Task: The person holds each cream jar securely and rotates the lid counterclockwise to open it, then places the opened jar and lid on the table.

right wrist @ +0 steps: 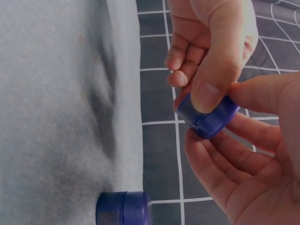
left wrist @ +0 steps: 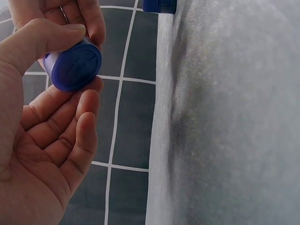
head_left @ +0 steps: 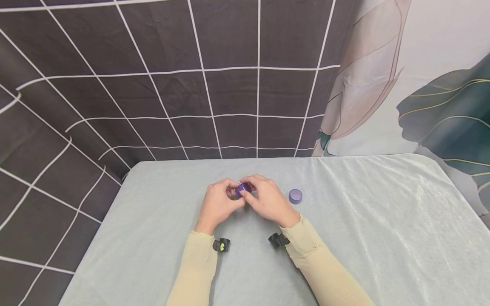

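A small round purple jar is held between both hands above the pale cloth. My left hand pinches it from the left with thumb and fingers. From the other side, the thumb and fingers of my right hand grip it too. In the left wrist view, one flat end of the jar shows faint printed characters. A seam runs round its side in the right wrist view, where the jar is tilted. A second purple jar stands upright on the cloth, just right of my right hand.
The pale blue-grey cloth covers the table. Behind it and at left hangs a dark curtain with a white grid. A light curtain with leaf patterns hangs at the right. Dark wrist cameras sit by both sleeves.
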